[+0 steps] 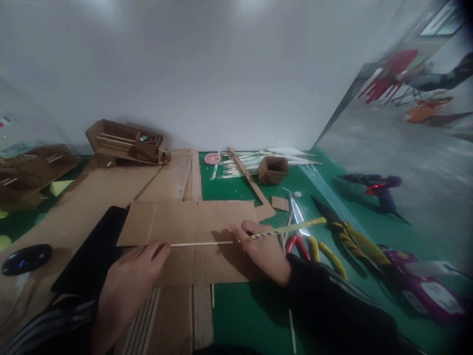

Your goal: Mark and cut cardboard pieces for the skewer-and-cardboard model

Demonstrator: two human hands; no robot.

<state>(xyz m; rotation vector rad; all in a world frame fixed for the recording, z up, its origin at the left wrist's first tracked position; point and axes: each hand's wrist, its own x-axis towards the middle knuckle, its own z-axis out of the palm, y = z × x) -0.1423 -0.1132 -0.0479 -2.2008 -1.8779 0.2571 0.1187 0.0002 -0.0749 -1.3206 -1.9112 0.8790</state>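
A thin pale stick [201,243] lies across a piece of brown cardboard [177,217] in front of me. My left hand [135,271] is closed, its fingertips pinching the left end of the stick. In my right hand [260,249] is a yellow pencil with a dark spiral pattern [291,228], its upper end pointing right. The pencil's point is close to the stick's right end; whether they touch I cannot tell. My right hand rests over the cardboard's right part.
Scissors with red handles [297,246], yellow-handled pliers [351,236], a purple tape measure [428,291] and a drill [377,190] lie on the right. Behind stand a small cardboard box [273,170] and bundled sticks [240,165]. A black slab [92,251] lies left.
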